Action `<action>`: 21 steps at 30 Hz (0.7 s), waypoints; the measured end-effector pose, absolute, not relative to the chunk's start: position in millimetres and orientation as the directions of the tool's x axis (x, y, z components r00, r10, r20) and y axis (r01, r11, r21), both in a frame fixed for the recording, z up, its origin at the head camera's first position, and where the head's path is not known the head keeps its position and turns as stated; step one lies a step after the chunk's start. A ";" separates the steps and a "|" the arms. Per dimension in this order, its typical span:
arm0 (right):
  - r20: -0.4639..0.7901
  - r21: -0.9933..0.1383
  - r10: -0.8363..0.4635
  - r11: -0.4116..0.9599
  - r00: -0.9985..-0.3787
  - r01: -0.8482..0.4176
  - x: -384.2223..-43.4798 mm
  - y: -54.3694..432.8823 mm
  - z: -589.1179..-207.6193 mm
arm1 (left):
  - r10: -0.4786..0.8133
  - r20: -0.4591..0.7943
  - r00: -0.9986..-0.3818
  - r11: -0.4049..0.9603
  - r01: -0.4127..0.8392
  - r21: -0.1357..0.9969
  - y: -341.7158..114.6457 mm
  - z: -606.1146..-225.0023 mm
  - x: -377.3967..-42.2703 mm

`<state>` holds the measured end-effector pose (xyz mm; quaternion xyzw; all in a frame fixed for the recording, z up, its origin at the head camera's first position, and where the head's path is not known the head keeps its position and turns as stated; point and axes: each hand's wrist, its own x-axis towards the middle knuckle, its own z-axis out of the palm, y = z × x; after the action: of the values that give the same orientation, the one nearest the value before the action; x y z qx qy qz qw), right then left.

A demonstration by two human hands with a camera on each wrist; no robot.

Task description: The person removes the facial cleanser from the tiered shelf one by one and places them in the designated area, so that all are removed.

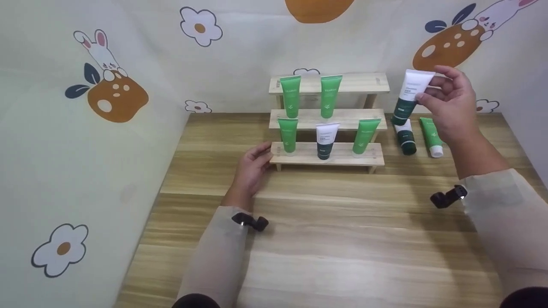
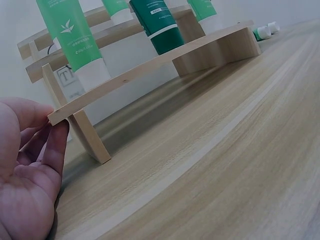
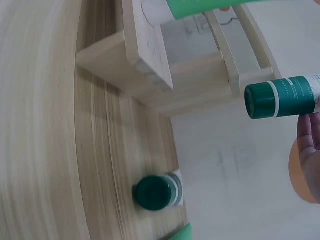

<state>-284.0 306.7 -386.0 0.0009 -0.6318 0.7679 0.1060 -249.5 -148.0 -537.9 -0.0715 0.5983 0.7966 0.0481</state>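
My right hand (image 1: 454, 102) pinches a white and dark green squeeze tube (image 1: 412, 92) by its side, cap end down, in the air right of the stand. Its dark green cap (image 3: 261, 100) shows in the right wrist view. With my left hand (image 1: 252, 169) I grip the left end of the lowest step of a three-step wooden display stand (image 1: 342, 160); in the left wrist view the fingers (image 2: 55, 145) lie under the board's corner. On that step stand a green tube (image 1: 287, 136), a white and dark green tube (image 1: 327, 140) and another green tube (image 1: 365, 136).
Two green tubes (image 1: 291, 97) (image 1: 330, 97) stand higher on the stand. Right of it, a white and dark green tube (image 1: 405, 137) and a green tube (image 1: 431, 137) lie on the wood-grain table (image 1: 321, 239). A patterned backdrop (image 1: 239, 64) rises behind and at the sides.
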 end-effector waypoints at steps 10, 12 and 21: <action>0.098 -0.974 0.242 -0.176 -0.965 -0.143 -281.1 330.6 -387.3 | -0.003 -0.151 -0.988 -0.281 -0.144 0.949 -147.3 -538.4 -249.2; 0.094 -0.972 0.253 -0.185 -0.963 -0.144 -281.4 335.1 -388.5 | -0.004 -0.147 -0.989 -0.281 -0.140 0.949 -147.0 -538.9 -249.4; 0.024 -0.974 0.288 -0.210 -0.957 -0.088 -281.1 360.4 -400.6 | -0.009 -0.151 -0.988 -0.267 -0.143 0.953 -147.0 -537.4 -249.5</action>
<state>-281.1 360.4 -400.6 -0.0811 -0.6166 0.7737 0.1215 -249.5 -147.0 -537.4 -0.0629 0.6039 0.7934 0.0425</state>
